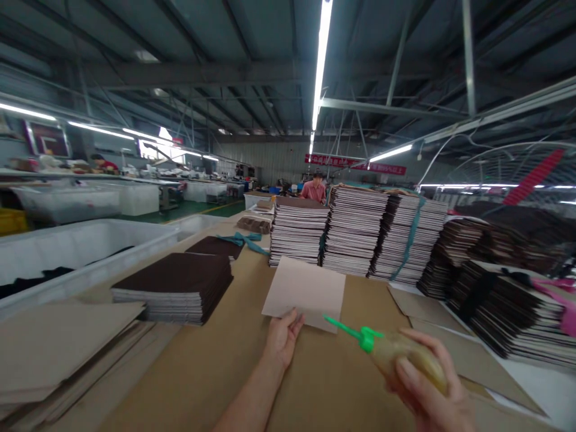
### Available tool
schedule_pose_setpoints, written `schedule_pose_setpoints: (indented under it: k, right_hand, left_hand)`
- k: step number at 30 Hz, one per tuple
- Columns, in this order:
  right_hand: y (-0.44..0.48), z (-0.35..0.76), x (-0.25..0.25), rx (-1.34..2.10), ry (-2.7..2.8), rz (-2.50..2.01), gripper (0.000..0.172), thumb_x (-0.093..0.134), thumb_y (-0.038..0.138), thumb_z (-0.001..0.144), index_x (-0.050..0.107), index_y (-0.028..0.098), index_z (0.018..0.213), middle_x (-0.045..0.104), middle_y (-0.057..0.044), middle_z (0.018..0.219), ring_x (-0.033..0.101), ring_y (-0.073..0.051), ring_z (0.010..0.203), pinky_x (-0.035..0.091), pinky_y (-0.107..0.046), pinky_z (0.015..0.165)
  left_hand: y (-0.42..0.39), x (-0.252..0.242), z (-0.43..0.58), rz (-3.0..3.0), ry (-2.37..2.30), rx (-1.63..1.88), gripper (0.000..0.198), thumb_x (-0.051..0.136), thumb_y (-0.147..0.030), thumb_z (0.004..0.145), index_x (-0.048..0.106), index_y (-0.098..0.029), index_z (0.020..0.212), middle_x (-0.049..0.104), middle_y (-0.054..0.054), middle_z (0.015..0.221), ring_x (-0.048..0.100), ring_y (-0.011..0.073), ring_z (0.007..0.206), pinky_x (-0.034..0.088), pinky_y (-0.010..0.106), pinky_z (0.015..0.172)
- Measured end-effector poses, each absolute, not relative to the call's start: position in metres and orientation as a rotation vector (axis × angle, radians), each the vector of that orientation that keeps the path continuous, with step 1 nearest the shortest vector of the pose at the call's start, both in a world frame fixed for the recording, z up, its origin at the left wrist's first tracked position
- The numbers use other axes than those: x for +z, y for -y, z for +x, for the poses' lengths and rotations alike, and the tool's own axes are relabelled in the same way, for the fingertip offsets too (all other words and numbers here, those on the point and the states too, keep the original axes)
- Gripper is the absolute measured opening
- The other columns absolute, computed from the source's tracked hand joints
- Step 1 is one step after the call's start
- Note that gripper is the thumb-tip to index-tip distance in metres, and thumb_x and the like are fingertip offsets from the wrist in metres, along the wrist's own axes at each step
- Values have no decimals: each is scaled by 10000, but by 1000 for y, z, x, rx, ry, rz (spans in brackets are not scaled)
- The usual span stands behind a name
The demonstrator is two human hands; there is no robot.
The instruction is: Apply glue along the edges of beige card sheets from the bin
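Note:
My left hand (284, 339) pinches the near edge of a pale, flat rectangular panel (306, 291), thumb on top. The panel is tilted up a little over the brown tabletop (333, 375). In my right hand (427, 378) is a squeeze bottle (409, 357) of yellowish-brown content, fingers wrapped round its body. Its green nozzle (344, 326) points left, with the tip near the panel's lower right part; whether it touches cannot be told. Left of the panel lies a stack of dark brown panels (175, 285) with pale undersides.
Tall stacks of dark and pale panels (299, 234) stand behind, some with teal strips (410, 237). Cardboard sheets (58, 342) lie at the left, more stacked panels (508, 312) at the right. A white bin (112, 240) stands beyond the left edge. A person (314, 189) is behind the stacks.

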State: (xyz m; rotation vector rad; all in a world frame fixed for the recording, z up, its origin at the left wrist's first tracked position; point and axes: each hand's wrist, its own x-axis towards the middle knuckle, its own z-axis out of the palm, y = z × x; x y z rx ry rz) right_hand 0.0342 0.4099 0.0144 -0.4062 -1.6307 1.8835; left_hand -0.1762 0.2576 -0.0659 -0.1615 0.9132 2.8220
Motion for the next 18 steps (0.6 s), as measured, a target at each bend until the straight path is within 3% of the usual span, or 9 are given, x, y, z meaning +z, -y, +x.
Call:
schedule_pose_setpoints:
  k: [4, 8, 11, 15, 18]
  right_hand:
    - [-391, -27, 25, 1764, 1856, -150, 623, 741, 562, 657, 495, 240, 1129, 614, -38, 883, 568, -216, 731, 530, -287, 601]
    - [-377, -79, 9, 1612, 1948, 31, 528, 709, 514, 708, 495, 215, 1087, 592, -28, 903, 551, -209, 776, 487, -291, 680]
    - [-370, -99, -9, 1517, 1971, 84, 452, 669, 481, 765, 489, 212, 1081, 574, -21, 939, 546, -199, 808, 460, -294, 728]
    - [-369, -105, -28, 1315, 2015, 210, 356, 631, 434, 826, 497, 222, 1078, 532, -22, 996, 526, -194, 886, 441, -301, 781]
    - [-374, -103, -33, 1213, 2039, 253, 316, 627, 407, 841, 508, 233, 1076, 518, -17, 1003, 513, -187, 906, 430, -300, 792]
  left_hand:
    - [-259, -70, -179, -137, -951, 2807, 188, 627, -2, 759, 611, -138, 887, 676, 73, 889, 656, 159, 736, 602, 298, 652]
    - [-261, -68, -175, -114, -1009, 2770, 204, 655, -100, 773, 602, -165, 959, 683, 87, 946, 666, 193, 738, 588, 313, 599]
    - [-264, -68, -171, -36, -1016, 2754, 227, 686, -150, 747, 609, -170, 960, 686, 93, 974, 667, 203, 785, 573, 311, 645]
    - [-271, -68, -163, 93, -1003, 2723, 266, 762, -202, 655, 645, -141, 885, 695, 80, 862, 653, 180, 729, 520, 246, 632]
    - [-277, -65, -156, 163, -1000, 2721, 271, 759, -234, 665, 654, -129, 893, 694, 75, 820, 636, 167, 712, 489, 226, 621]
